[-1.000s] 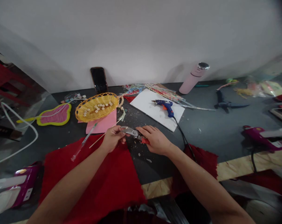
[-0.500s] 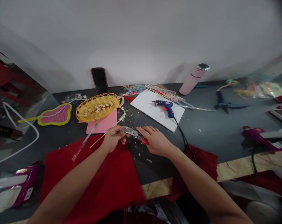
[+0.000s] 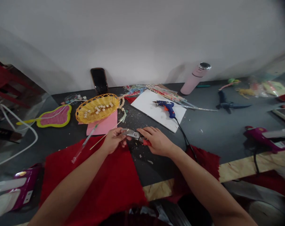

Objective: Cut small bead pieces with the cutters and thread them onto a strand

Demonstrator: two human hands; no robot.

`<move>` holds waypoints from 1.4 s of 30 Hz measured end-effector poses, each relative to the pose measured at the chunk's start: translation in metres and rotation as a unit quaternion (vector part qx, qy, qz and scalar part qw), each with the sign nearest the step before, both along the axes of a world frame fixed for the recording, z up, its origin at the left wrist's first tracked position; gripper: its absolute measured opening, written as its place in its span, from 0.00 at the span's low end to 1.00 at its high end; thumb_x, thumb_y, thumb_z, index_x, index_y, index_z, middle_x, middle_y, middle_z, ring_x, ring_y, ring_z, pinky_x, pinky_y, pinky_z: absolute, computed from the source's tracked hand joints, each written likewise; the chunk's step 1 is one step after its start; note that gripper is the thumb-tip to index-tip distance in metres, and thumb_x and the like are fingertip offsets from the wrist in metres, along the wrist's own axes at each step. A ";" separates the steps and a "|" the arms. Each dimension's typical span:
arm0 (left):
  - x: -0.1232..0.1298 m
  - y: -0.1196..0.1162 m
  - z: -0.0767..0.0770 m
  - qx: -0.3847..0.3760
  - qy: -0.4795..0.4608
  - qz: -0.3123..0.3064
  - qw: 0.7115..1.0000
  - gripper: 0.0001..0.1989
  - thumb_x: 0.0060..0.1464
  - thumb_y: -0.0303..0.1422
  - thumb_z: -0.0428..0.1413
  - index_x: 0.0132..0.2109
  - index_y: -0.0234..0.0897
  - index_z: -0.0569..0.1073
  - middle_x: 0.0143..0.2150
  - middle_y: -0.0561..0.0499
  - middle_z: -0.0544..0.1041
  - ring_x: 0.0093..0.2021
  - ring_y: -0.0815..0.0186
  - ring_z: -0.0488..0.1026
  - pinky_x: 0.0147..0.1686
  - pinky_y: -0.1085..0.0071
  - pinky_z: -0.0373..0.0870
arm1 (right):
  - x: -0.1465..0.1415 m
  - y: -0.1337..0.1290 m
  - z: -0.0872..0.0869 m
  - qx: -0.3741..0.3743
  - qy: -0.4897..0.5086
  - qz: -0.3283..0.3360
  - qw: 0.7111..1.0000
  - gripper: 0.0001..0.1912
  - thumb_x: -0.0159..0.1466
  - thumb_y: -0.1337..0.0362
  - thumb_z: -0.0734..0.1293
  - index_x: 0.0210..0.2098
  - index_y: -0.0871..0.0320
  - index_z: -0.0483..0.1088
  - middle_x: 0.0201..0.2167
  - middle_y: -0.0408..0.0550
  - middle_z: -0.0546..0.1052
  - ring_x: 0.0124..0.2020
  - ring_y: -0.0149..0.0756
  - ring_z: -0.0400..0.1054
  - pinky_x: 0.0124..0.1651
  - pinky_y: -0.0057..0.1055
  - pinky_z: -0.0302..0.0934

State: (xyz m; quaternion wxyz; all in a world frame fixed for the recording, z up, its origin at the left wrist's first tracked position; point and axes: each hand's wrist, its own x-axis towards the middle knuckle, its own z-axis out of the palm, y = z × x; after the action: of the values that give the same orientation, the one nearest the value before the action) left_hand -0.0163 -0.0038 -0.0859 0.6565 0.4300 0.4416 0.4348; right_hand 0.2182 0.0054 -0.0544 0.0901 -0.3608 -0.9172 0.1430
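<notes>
My right hand (image 3: 157, 141) is wrapped round the red handles of the pruning shears (image 3: 134, 134), whose metal blades point left. At the blade tips my left hand (image 3: 114, 140) is closed round a thin wooden stick (image 3: 96, 144), which slants down to the left beneath it. What lies between the left fingertips and the blades is too small to make out. Up and left of the hands, a yellow wicker basket (image 3: 79, 117) holds several small pale pieces. Beneath my left forearm lies a red cloth (image 3: 109, 185).
A blue glue gun (image 3: 167, 107) lies on a white board (image 3: 144, 105), its cable running toward the front edge. Farther back stand a pink bottle (image 3: 194, 80) and a phone (image 3: 100, 81). Purple devices (image 3: 26, 185) sit at both sides.
The view has shifted very slightly. Both hands and the shears keep nearly the same place and grip.
</notes>
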 end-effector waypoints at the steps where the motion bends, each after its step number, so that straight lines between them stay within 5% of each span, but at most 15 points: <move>1: 0.000 0.000 -0.001 0.002 -0.002 0.001 1.000 0.10 0.48 0.35 0.59 0.36 0.32 0.71 0.27 0.49 0.77 0.17 0.73 0.67 0.14 0.77 0.64 | -0.001 0.000 0.000 -0.001 0.001 -0.003 1.000 0.34 0.55 0.70 0.60 0.61 0.59 0.52 0.53 0.55 0.65 0.52 0.45 0.58 0.52 0.41 0.56; 13: 0.008 -0.001 0.000 0.035 -0.026 0.061 0.997 0.13 0.47 0.35 0.61 0.39 0.34 0.72 0.28 0.53 0.75 0.22 0.74 0.69 0.21 0.77 0.69 | -0.010 -0.008 -0.001 0.002 -0.017 -0.060 0.998 0.34 0.56 0.70 0.59 0.62 0.58 0.50 0.52 0.56 0.65 0.51 0.45 0.59 0.52 0.41 0.56; 18: 0.011 -0.001 0.003 0.033 -0.009 0.095 0.995 0.11 0.45 0.34 0.62 0.32 0.32 0.70 0.24 0.55 0.73 0.19 0.74 0.68 0.18 0.77 0.68 | -0.010 -0.007 -0.002 0.013 -0.042 -0.068 0.997 0.37 0.56 0.70 0.60 0.64 0.57 0.46 0.55 0.55 0.63 0.52 0.47 0.57 0.52 0.42 0.54; 30: 0.002 0.001 0.006 0.004 -0.011 0.007 1.000 0.08 0.46 0.32 0.60 0.34 0.32 0.71 0.27 0.49 0.77 0.18 0.73 0.68 0.15 0.77 0.66 | -0.003 -0.005 0.004 0.000 -0.024 -0.019 1.000 0.39 0.55 0.69 0.59 0.64 0.57 0.45 0.57 0.55 0.62 0.53 0.46 0.56 0.52 0.42 0.53; 42: 0.002 -0.001 0.001 0.019 -0.022 0.018 0.999 0.10 0.49 0.34 0.59 0.35 0.32 0.71 0.27 0.51 0.76 0.18 0.74 0.67 0.15 0.77 0.65 | -0.011 -0.009 0.001 -0.004 -0.012 -0.041 0.999 0.33 0.56 0.70 0.59 0.62 0.58 0.51 0.51 0.56 0.65 0.50 0.44 0.59 0.51 0.40 0.56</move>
State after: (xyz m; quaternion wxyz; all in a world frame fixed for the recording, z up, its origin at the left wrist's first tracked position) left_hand -0.0144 -0.0046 -0.0849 0.6503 0.4246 0.4261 0.4640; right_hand 0.2072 -0.0034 -0.0539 0.0831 -0.4006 -0.9019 0.1383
